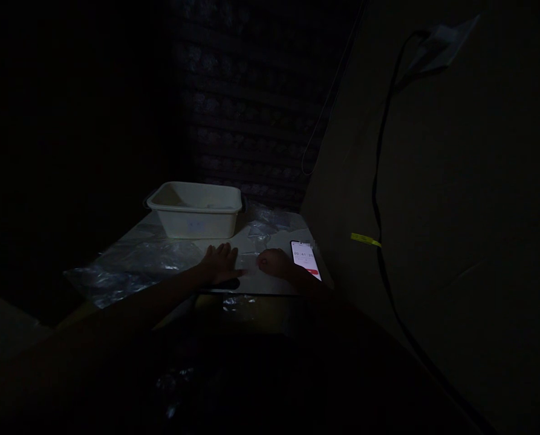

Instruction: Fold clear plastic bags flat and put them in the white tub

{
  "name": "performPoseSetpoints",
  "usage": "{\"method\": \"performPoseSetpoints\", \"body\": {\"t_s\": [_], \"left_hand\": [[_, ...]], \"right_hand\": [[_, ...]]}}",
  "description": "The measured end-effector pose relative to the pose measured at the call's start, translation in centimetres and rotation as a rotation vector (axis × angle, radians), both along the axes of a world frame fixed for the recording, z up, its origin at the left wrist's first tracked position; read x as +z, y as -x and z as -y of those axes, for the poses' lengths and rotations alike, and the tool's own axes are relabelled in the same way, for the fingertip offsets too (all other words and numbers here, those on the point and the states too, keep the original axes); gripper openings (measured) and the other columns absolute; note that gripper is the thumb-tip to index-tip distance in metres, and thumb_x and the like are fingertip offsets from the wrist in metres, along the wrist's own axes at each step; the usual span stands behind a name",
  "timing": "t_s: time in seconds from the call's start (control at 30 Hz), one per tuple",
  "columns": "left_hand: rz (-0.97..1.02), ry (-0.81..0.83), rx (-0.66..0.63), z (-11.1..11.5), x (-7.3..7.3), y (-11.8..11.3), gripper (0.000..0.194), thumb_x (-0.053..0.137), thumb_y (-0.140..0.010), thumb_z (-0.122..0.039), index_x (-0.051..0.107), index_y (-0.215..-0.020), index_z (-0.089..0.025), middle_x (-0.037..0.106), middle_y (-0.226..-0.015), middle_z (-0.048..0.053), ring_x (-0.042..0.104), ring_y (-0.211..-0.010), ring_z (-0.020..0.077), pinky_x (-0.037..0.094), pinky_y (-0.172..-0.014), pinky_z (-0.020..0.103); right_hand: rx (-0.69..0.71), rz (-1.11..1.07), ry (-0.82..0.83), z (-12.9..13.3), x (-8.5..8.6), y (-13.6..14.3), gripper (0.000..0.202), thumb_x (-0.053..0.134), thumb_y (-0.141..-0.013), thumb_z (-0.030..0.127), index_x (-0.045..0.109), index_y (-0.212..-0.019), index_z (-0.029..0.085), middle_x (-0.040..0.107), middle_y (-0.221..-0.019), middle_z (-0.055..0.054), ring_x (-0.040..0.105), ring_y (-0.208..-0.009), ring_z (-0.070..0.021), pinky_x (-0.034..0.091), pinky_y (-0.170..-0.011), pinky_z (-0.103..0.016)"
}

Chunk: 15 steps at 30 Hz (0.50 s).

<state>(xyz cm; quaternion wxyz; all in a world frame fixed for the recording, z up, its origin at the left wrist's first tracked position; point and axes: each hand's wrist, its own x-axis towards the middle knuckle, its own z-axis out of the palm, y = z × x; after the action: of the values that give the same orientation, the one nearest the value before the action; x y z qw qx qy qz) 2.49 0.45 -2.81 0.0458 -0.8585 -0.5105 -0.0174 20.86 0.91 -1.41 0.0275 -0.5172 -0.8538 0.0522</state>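
- A small clear plastic bag (250, 261) is seen lying flat on the table (274, 286), just below the centre of the frame, between the two hands; its outline is faint in the dim light.
- The left hand (221, 263) is laid palm down with fingers spread flat, touching the left edge of the bag; nothing is gripped by it.
- The right hand (274, 263) is curled into a loose fist at the right edge of the bag; whether plastic is pinched in it cannot be told.
- A lit phone (306, 258) is noted flat on the table just right of the right hand, its screen showing digits and a red bar.
- A white plastic tub (196, 211) is recorded standing upright behind the hands, left of centre, apart from them.
- Crumpled clear plastic sheets (129, 266) are spread over the table's left part, reaching toward the lower left; more plastic (263, 226) is seen right of the tub.
- A black cable (378, 199) is observed running down the wall on the right, with a yellow tag (366, 240) beside it.
- The rest of the frame is too dark to read.
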Motion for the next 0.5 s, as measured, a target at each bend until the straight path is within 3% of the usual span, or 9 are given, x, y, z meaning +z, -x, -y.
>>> {"method": "performPoseSetpoints", "body": {"t_s": [0.13, 0.33, 0.5], "left_hand": [[0.042, -0.016, 0.015, 0.7, -0.1, -0.2, 0.059, 0.021, -0.075, -0.051, 0.038, -0.111, -0.007, 0.038, -0.117, 0.02, 0.032, -0.108, 0.027, 0.023, -0.084, 0.039], [-0.022, 0.012, 0.097, 1.7, -1.0, -0.8, 0.075, 0.022, -0.07, -0.057, 0.031, -0.116, 0.001, 0.028, -0.123, 0.024, 0.021, -0.114, 0.0317, 0.016, -0.088, 0.043], [-0.037, -0.019, 0.141, 2.3, -0.5, -1.1, 0.078, 0.022, -0.07, -0.058, 0.03, -0.117, 0.003, 0.028, -0.123, 0.025, 0.021, -0.114, 0.0323, 0.016, -0.089, 0.043]], "right_hand": [[0.077, -0.044, 0.015, -0.1, -0.1, -0.5, 0.028, 0.039, -0.068, 0.021, 0.059, -0.087, 0.025, 0.059, -0.093, 0.002, 0.051, -0.086, -0.0123, 0.036, -0.074, -0.023], [0.128, -0.007, -0.049, 0.3, -0.3, -0.1, 0.039, 0.038, -0.068, 0.016, 0.052, -0.102, 0.027, 0.056, -0.095, -0.001, 0.049, -0.088, -0.0137, 0.035, -0.076, -0.026], [0.124, 0.005, -0.092, 0.3, -0.4, 0.7, 0.039, 0.034, -0.072, 0.018, 0.046, -0.108, 0.027, 0.055, -0.095, -0.002, 0.049, -0.087, -0.0136, 0.035, -0.076, -0.026]]}}
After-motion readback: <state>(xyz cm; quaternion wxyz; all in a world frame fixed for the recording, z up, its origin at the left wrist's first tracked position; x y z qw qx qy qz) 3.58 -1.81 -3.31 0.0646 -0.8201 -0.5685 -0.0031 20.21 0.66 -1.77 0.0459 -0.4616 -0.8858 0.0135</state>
